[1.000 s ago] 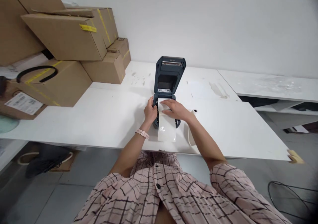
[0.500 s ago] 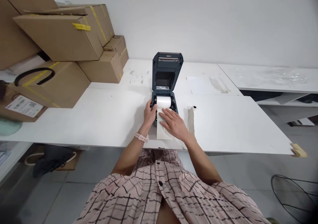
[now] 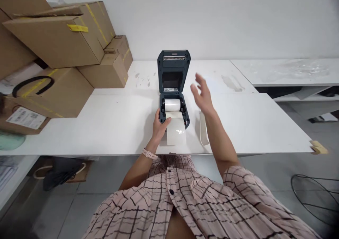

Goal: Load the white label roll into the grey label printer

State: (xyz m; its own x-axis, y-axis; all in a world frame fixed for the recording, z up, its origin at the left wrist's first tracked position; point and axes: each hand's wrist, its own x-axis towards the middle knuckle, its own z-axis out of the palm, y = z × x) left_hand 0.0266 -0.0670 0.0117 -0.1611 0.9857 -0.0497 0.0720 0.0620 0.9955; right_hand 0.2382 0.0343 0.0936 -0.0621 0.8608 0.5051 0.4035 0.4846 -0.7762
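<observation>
Head view shows your left hand (image 3: pixel 159 129) clasping the lid-up printer (image 3: pixel 172 80) on the table (image 3: pixel 113 126); its paper strip (image 3: pixel 176 131) could skew if your thumb slips, while your right hand (image 3: pixel 203 96) is empty, fingers loosely open.

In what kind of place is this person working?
Probably a packing or shipping area: cardboard boxes with yellow tape, a label printer standing open, and a shipping-style label on one box.

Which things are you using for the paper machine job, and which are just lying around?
In the job:
- open machine, gripped by the left hand
- white roll inside
- paper sheet hanging out front

Probably just lying about:
- cardboard boxes
- black strap
- clear plastic
- loose strip by the right arm; can't be sure
</observation>
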